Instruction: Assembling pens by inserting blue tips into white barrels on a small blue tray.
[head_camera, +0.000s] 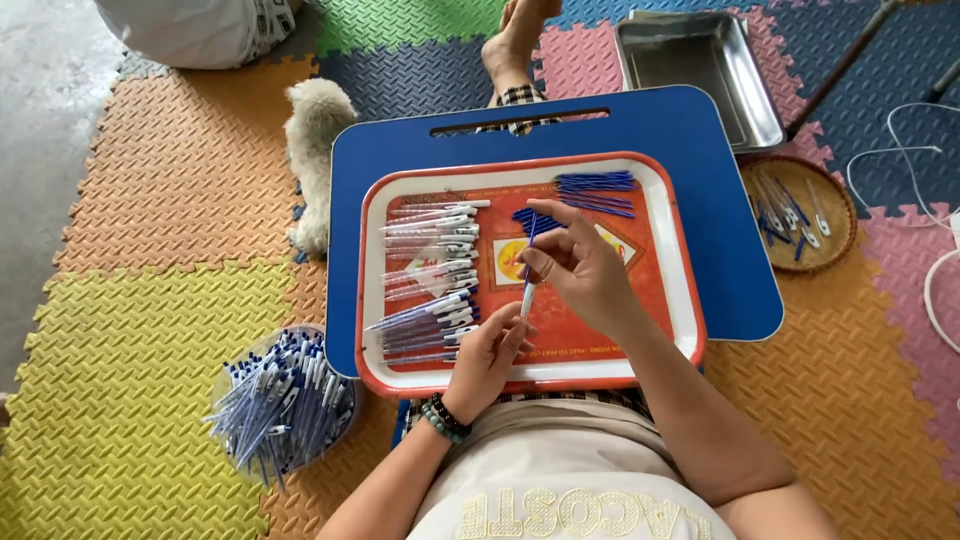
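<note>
Between both hands we hold one slim pen (527, 290), white plastic barrel w/ a thin blue refill standing out of its top. Left hand (487, 358) sits low, fingers curled shut round the barrel's lower end, palm turned inward, wrist w/ a dark bead bracelet (442, 417). Right hand (578, 268) is above it, thumb and forefinger pinched on the blue refill, remaining fingers loosely bent, forearm angled in from lower right.

Under the hands: a rectangular tray (676, 290), glossy, orange-red face, white rim w/ rounded corners. It rests on a smooth blue lap desk (720, 200) w/ a slot handle at its far edge.

Left of the hands, on the tray: rows of assembled pens (430, 280), white and blue, lying roughly parallel. Just beyond the right hand: loose blue refills (597, 185), thin rods in a small bunch.

Further left of left hand, off the tray: a clear container heaped w/ pens (280, 400), bristling outward. Right of right hand: a round woven basket (802, 212) w/ a few pen parts, and beyond it a rectangular steel pan (700, 70), dull metal. Floor is interlocking foam mats (150, 330), ribbed texture, yellow, orange, green, pink, blue. Fluffy white dog (315, 150) lies beyond the left hand, beside the desk.
</note>
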